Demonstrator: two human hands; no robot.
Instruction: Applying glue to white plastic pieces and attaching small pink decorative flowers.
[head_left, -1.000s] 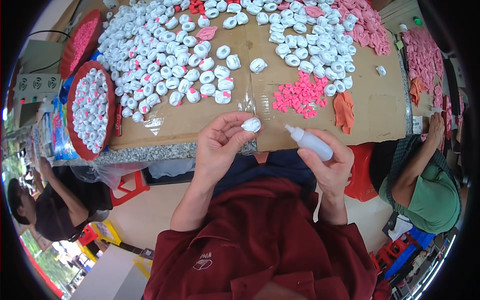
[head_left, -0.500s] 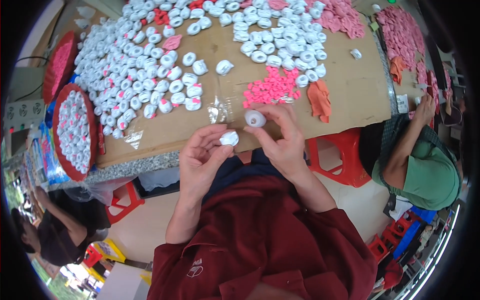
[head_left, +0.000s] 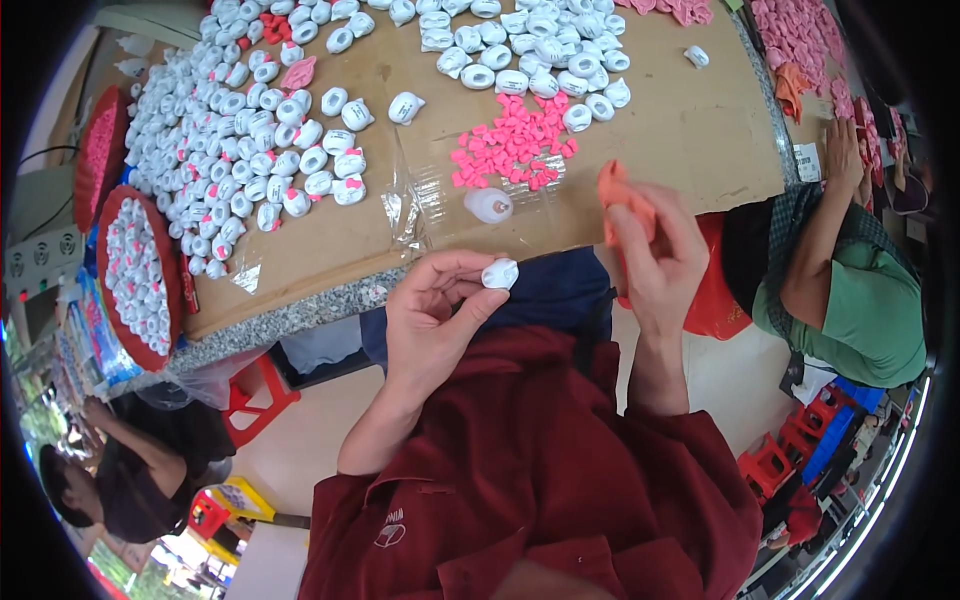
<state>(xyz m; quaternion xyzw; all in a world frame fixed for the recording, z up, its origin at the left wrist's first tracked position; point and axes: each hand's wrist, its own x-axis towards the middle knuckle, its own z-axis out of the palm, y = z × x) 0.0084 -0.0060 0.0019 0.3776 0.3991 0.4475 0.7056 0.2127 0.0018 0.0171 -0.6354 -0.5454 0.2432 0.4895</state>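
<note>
My left hand [head_left: 435, 310] pinches a small white rounded plastic piece [head_left: 500, 273] between thumb and fingers, just off the table's front edge. In my right hand [head_left: 662, 250] is an orange cloth [head_left: 615, 190], gripped at the edge of the table and hanging between the fingers. A small translucent white bottle [head_left: 488, 206] lies on the cardboard between the two hands. Beyond it is a loose pile of tiny pink pieces [head_left: 515, 140]. White pieces like the held one [head_left: 285, 160] spread over the left and far parts of the table, some with pink bits on them.
Cardboard [head_left: 690, 130] covers the stone-edged table. At the left stand a red tray [head_left: 170, 290] of white pieces and another red tray [head_left: 84, 190] of pink ones. A person in green [head_left: 860, 320] works at the right; a red stool [head_left: 712, 310] stands under the table edge.
My right hand has let go of the bottle, now lying on the table, and has moved right and taken hold of the orange cloth. My left hand still holds the white piece.
</note>
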